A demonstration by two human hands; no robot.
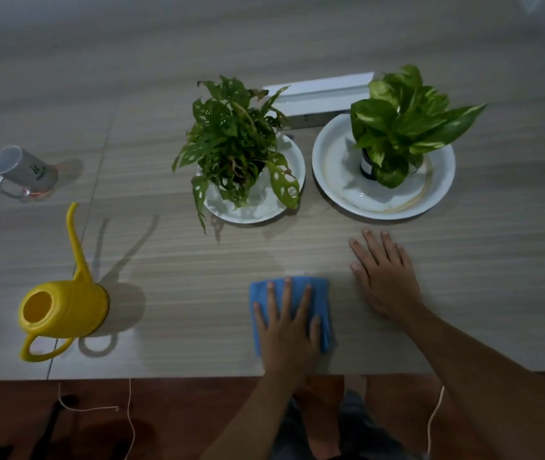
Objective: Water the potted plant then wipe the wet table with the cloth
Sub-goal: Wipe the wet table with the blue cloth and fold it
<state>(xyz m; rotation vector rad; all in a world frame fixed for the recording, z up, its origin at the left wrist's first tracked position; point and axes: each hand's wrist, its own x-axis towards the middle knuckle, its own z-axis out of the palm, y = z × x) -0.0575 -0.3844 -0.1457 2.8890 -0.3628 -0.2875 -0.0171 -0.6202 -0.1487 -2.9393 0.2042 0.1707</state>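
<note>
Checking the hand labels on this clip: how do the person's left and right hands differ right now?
The left hand lies flat on the folded blue cloth near the wooden table's front edge; the right hand lies flat on bare wood, touching no cloth. The right hand reaches farther forward, toward the larger white plate under the broad-leaved plant; the left is closer to the body. Both are open, palm down, fingers spread.

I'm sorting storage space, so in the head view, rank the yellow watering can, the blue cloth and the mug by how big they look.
1. yellow watering can, largest, counting its long spout
2. blue cloth, partly covered by the left hand
3. mug, smallest, though it stands farther from the camera
</note>
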